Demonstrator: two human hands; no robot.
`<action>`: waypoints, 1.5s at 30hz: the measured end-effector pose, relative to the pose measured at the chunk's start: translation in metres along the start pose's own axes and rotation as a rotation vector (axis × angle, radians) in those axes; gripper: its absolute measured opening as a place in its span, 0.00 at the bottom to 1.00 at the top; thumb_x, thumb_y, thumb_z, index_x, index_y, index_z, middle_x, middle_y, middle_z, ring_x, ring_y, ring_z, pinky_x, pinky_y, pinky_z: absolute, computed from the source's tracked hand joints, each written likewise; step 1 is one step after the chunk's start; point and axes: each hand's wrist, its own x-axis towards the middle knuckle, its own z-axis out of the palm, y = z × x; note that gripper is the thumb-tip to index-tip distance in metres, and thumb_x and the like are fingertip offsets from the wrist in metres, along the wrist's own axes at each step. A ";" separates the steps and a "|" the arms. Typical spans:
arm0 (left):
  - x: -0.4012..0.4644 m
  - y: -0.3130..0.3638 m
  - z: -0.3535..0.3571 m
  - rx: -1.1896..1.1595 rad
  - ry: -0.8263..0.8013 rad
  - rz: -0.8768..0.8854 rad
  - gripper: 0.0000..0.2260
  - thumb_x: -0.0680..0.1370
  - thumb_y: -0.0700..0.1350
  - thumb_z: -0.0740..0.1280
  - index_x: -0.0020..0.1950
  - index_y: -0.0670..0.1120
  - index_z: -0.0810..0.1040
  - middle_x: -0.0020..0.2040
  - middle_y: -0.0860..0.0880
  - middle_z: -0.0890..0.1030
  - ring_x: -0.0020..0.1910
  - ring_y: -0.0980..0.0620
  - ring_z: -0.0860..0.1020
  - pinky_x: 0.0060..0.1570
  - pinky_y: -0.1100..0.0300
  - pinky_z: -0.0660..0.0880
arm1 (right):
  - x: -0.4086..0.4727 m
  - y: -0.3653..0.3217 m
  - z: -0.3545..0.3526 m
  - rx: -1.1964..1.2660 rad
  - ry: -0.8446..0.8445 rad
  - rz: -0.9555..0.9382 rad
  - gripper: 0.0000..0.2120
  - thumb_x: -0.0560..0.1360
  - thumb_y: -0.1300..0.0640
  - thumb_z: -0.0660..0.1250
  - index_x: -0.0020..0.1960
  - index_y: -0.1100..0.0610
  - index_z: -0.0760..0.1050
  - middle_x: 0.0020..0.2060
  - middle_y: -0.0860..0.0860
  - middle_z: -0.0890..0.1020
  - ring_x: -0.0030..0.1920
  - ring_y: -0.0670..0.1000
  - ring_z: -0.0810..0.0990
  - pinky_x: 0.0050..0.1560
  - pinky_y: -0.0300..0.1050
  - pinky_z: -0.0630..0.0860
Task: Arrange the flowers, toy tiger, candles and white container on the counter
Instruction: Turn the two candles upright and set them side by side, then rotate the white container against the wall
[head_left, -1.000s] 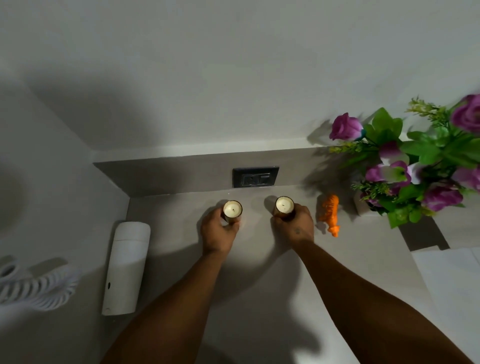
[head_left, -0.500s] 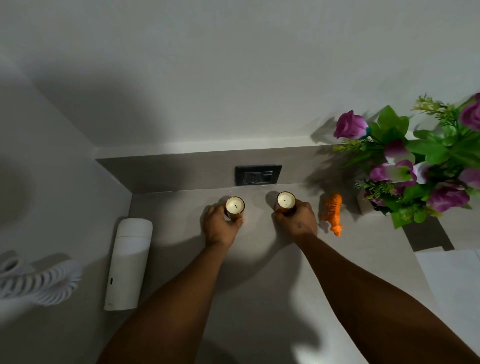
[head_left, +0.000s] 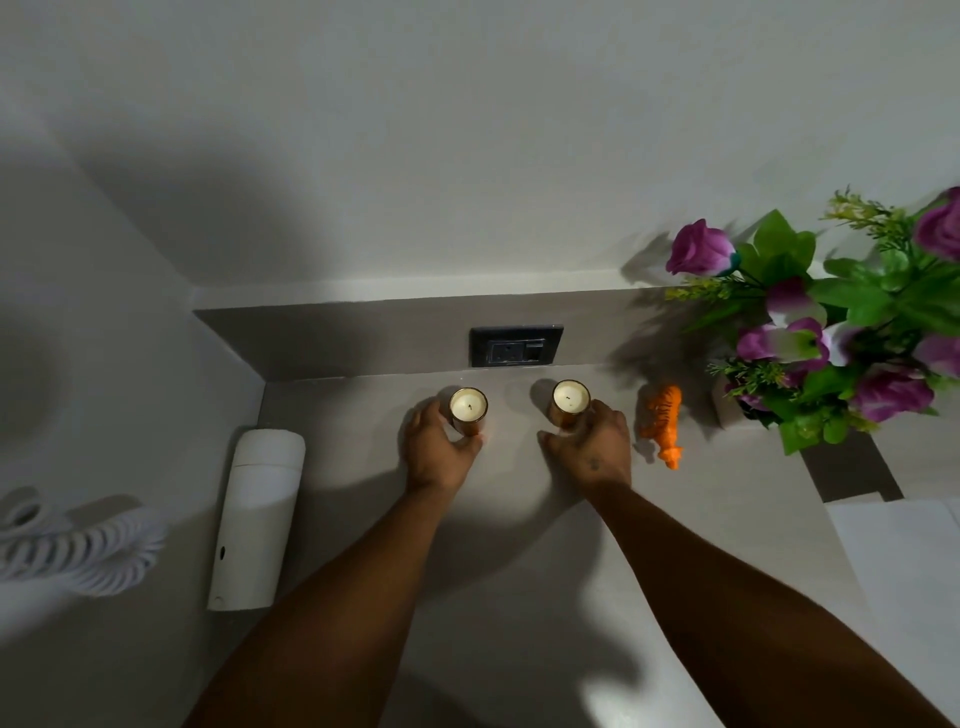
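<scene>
Two candles in amber glass cups stand on the grey counter (head_left: 519, 519) near the back wall. My left hand (head_left: 439, 449) wraps around the left candle (head_left: 468, 406), and my right hand (head_left: 592, 447) grips the right candle (head_left: 570, 399). Just right of my right hand lies the orange toy tiger (head_left: 664, 423). Purple flowers (head_left: 831, 332) with green leaves stand in a pot at the right. The tall white container (head_left: 257, 519) stands at the counter's left edge by the side wall.
A black power outlet (head_left: 516, 345) sits on the backsplash behind the candles. A coiled white cord (head_left: 78, 545) hangs on the left wall. A white surface (head_left: 909, 571) lies at the right, in front of the flowers.
Both hands have slid the candles a little farther back toward the outlet and stayed closed on them. The other objects have not moved on the counter.
</scene>
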 end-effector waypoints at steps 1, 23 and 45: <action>-0.005 -0.002 -0.002 0.003 -0.016 -0.012 0.30 0.68 0.47 0.82 0.65 0.41 0.75 0.62 0.41 0.78 0.64 0.41 0.75 0.62 0.45 0.75 | -0.011 0.006 0.002 0.005 0.008 -0.012 0.39 0.67 0.40 0.76 0.72 0.51 0.66 0.66 0.53 0.71 0.65 0.57 0.72 0.66 0.55 0.73; -0.135 -0.079 -0.121 0.641 0.254 -0.066 0.43 0.69 0.56 0.67 0.79 0.40 0.58 0.81 0.37 0.56 0.80 0.35 0.54 0.77 0.37 0.52 | -0.123 0.051 0.034 -0.646 -0.102 -0.664 0.41 0.78 0.28 0.45 0.80 0.54 0.57 0.80 0.59 0.57 0.80 0.61 0.53 0.77 0.63 0.49; -0.078 0.011 -0.186 0.526 0.214 -0.102 0.24 0.75 0.42 0.72 0.71 0.45 0.70 0.66 0.42 0.75 0.62 0.39 0.75 0.56 0.46 0.75 | -0.119 0.057 0.038 -0.624 -0.104 -0.674 0.41 0.78 0.27 0.46 0.80 0.54 0.54 0.80 0.58 0.57 0.80 0.60 0.51 0.78 0.63 0.48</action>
